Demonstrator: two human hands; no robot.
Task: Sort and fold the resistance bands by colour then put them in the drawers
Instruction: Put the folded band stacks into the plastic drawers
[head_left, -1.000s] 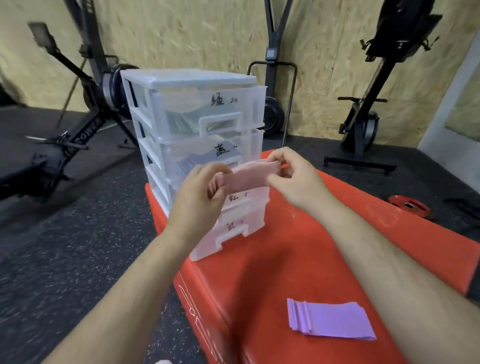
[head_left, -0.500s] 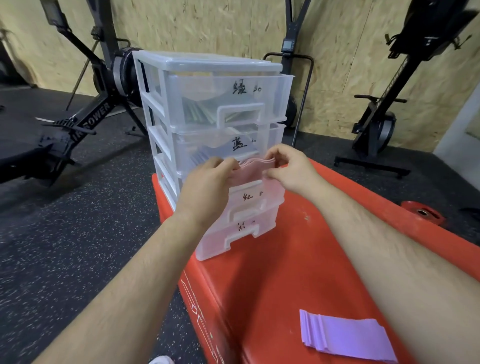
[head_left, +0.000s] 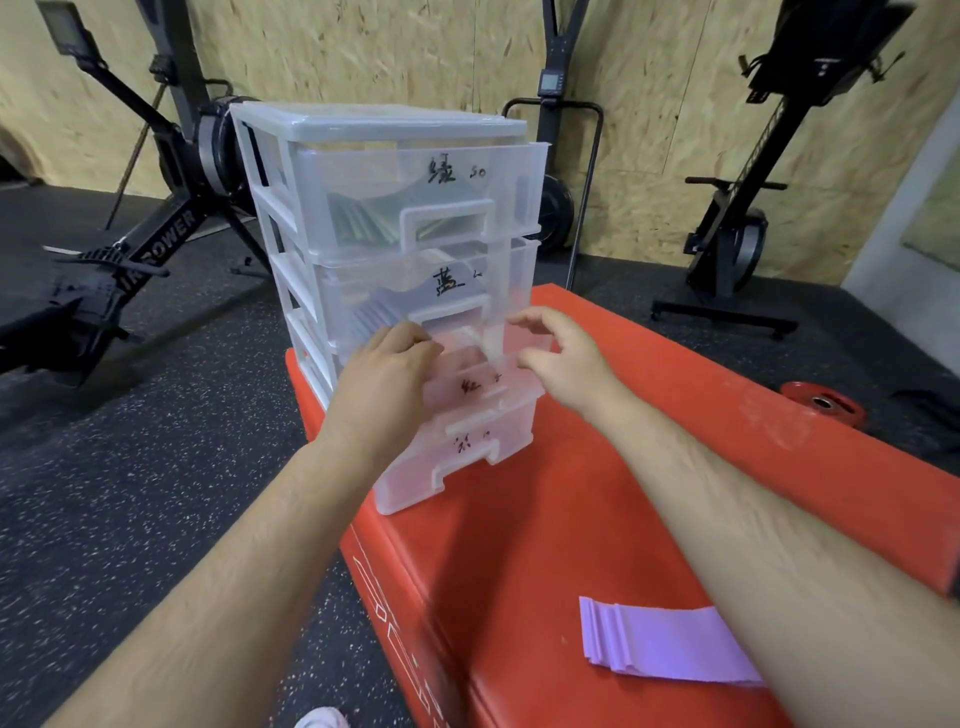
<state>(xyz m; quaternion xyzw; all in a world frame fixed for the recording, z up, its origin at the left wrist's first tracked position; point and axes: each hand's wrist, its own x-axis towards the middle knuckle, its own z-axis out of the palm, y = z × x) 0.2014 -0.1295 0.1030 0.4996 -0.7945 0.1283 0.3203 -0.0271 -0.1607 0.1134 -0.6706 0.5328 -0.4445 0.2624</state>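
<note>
A clear plastic drawer unit (head_left: 395, 130) with handwritten labels stands on a red padded box (head_left: 597, 493). Its third drawer (head_left: 483, 387) is pulled out. A folded pink band (head_left: 524, 345) lies inside it and shows as a pink blur through the drawer's front. My left hand (head_left: 384, 374) reaches over the drawer's left rim with curled fingers, and the blur hides whether they still hold the band. My right hand (head_left: 566, 358) hovers at the drawer's right side, thumb and fingers apart. Folded purple bands (head_left: 660, 644) lie on the box near my right forearm.
The top two drawers hold greenish bands (head_left: 363, 218) and bluish bands (head_left: 374, 317). Rowing machines (head_left: 145, 234) stand on the black rubber floor around the box. A red weight plate (head_left: 823, 402) lies on the floor at right. The tip of a shoe (head_left: 322, 719) shows at the bottom edge.
The pink band, held up between both hands in front of the unit, has gone down into the open third drawer. My right hand's pinch has opened.
</note>
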